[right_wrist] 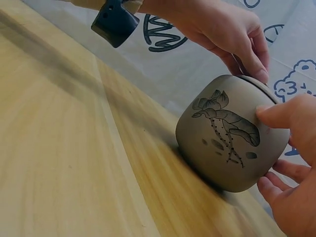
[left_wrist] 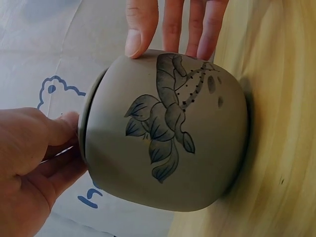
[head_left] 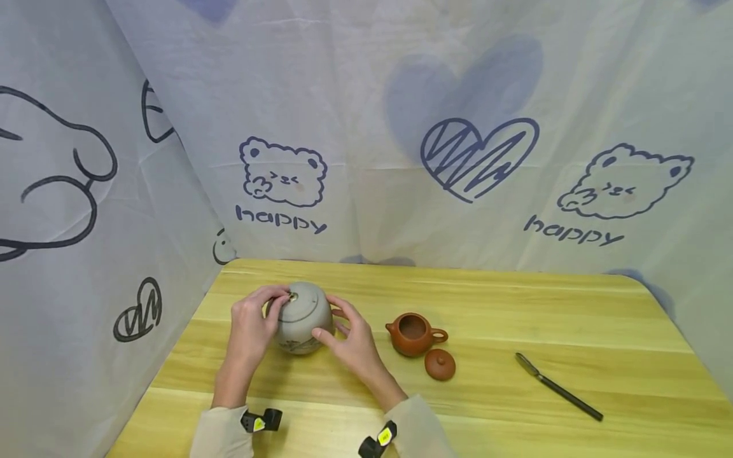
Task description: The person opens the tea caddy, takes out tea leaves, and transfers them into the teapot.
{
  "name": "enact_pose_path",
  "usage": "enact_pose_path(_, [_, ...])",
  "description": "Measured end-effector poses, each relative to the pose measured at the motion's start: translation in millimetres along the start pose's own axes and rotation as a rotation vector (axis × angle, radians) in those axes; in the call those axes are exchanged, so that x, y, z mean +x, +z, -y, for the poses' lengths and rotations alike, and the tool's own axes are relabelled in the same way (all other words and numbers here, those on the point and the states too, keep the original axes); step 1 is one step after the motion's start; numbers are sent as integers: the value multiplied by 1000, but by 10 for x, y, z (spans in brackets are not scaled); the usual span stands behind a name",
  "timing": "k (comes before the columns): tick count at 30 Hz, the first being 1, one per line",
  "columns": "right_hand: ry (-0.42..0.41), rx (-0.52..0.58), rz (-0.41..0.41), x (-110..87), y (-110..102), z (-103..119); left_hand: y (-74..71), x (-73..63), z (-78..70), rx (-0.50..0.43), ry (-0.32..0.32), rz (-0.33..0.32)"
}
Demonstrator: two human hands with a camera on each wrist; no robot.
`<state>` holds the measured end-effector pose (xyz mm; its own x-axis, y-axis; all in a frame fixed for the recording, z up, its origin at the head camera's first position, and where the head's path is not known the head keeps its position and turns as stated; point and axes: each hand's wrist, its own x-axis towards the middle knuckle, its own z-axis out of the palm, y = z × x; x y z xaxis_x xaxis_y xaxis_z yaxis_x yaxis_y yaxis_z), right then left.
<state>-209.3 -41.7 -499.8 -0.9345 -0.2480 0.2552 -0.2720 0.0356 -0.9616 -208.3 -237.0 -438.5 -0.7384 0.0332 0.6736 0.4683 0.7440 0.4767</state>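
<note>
A round grey lidded jar (head_left: 300,334), painted with a dark lotus (left_wrist: 160,123), stands upright on the table's left part. Its lid (head_left: 306,303) sits on top, with a small brass-coloured piece (head_left: 293,296) at the centre. My left hand (head_left: 252,324) pinches at that centre piece with thumb and fingertips; the exact grip is partly hidden. Around the jar's right side curls my right hand (head_left: 355,343), its thumb (right_wrist: 274,116) on the near wall and fingers on the far side. In the left wrist view a thin dark seam runs between lid and jar body.
Right of the jar is a small red-brown clay teapot (head_left: 411,343), uncovered, spout toward the jar. Its round lid (head_left: 439,365) lies in front of it. Farther right lies a slim dark-handled tool (head_left: 558,387). A printed cloth (head_left: 366,191) hangs behind the wooden table (head_left: 492,420).
</note>
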Motion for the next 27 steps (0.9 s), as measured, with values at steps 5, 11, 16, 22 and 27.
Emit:
enact_pose_path(5, [-1,16,-1,11,8,-6,21,-2,20,1,20,-41])
enact_pose_path(11, [8,40,-2,9,28,19,27,-4,40,9,20,-85])
enact_pose_path(16, [13,72,0,-7,24,170,10,7,26,-7,0,-105])
enact_pose_path(22, [17,84,-8,-8,13,195,-22,39,-9,-27,-10,-126])
enact_pose_path(27, [6,64,-18,19,17,34,-80,73,-35,-17,14,-168])
